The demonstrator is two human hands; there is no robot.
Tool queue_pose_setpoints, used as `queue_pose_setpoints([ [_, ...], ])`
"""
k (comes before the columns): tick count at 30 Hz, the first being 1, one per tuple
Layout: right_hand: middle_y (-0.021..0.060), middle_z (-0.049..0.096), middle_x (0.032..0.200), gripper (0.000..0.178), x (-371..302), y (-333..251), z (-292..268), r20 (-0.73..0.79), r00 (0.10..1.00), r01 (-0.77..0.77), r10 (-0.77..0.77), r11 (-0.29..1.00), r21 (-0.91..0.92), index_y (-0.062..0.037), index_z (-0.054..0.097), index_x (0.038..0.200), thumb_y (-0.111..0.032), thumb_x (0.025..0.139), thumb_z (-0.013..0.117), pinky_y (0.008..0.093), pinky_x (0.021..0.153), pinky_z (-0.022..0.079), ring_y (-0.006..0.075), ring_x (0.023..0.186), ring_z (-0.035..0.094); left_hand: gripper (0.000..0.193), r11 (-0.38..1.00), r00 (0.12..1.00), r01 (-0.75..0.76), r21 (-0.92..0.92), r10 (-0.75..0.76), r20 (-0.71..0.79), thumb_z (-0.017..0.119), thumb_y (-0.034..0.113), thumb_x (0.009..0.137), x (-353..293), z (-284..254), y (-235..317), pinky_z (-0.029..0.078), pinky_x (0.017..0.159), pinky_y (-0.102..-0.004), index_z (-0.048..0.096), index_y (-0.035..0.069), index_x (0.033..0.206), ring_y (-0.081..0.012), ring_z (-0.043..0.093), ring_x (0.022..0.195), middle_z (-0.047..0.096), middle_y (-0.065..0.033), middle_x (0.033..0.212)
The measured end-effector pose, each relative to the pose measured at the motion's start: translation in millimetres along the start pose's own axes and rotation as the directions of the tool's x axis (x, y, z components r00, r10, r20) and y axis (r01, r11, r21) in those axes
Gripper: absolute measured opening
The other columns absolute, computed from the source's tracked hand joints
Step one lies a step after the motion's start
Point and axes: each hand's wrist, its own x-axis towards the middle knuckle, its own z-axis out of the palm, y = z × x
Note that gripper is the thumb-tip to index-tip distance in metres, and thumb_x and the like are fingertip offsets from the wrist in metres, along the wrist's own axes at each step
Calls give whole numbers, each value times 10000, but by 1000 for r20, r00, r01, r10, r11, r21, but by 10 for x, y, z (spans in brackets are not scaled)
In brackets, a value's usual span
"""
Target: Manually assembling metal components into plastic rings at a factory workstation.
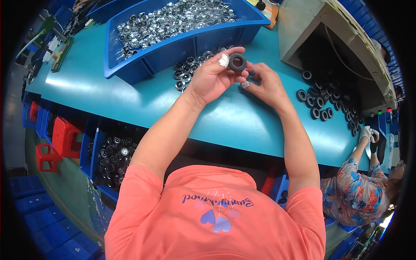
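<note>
Above the teal table, my left hand [211, 81] grips a small black toy tyre [232, 65] between thumb and fingers, its hole facing up. White tape wraps the thumb. Close beside it, my right hand [269, 86] is closed, thumb and fingers pinching a dark grey piece [255, 79]. That piece is mostly hidden by the fingers, so its kind cannot be made out. White tape also covers the right thumb tip. Loose shiny wheel hubs [184, 76] lie just beyond my left wrist. To the right of my right hand, several black tyres [320, 102] are scattered on the table.
A large blue bin [173, 50] full of silvery wheel hubs stands at the back. At the far right is a pale box-like housing [299, 34] with a dark opening. A co-worker's gloved hands [367, 133] work at the right edge. Below the table sits a crate of black wheels [115, 158].
</note>
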Motion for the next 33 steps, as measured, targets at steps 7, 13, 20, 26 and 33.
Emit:
queue_pose_setpoints([
  [7, 114, 657, 921, 299, 25, -41, -4, 33, 999, -39, 44, 992, -117, -39, 705, 1039, -138, 767, 778, 367, 742, 520, 243, 824, 639, 455, 999, 1000, 23, -29, -23, 16, 441, 246, 1052, -11, -15, -19, 557, 889, -378, 434, 6, 1438, -260, 656, 1016, 596, -246, 1259],
  [13, 60, 700, 1010, 262, 20, 81, -115, 7, 977, -184, 215, 821, 540, -14, 678, 1105, -101, 858, 699, 268, 786, 518, 121, 876, 646, 395, 1000, 996, -3, 13, 4, -89, 474, 265, 1043, -25, -33, -51, 561, 913, -389, 521, 5, 1336, -281, 665, 1031, 625, -255, 1212],
  [20, 48, 661, 998, 288, 4, -37, -249, 49, 966, -179, 252, 526, 832, -1, 648, 1177, -115, 916, 610, 275, 828, 522, 121, 870, 627, 410, 998, 976, -1, 68, 16, -217, 495, 360, 1041, -4, -84, -81, 599, 815, -359, 590, -3, 1204, -260, 697, 933, 671, -230, 1106],
  [26, 87, 633, 1072, 321, -27, -89, -207, 93, 967, -205, 239, 505, 838, 4, 619, 1222, -90, 917, 587, 291, 849, 533, 144, 903, 629, 447, 993, 966, 86, 79, -64, -252, 475, 408, 1046, -39, -51, -65, 591, 700, -321, 602, 4, 1192, -215, 691, 836, 692, -200, 1032],
  [33, 110, 598, 1155, 363, -41, -202, -215, 100, 971, -181, 219, 393, 901, 17, 583, 1246, -47, 889, 596, 321, 867, 556, 173, 942, 645, 436, 997, 969, 64, 50, -50, -243, 467, 392, 1049, -35, -98, -89, 586, 727, -332, 576, 10, 1230, -221, 684, 842, 683, -208, 1058],
])
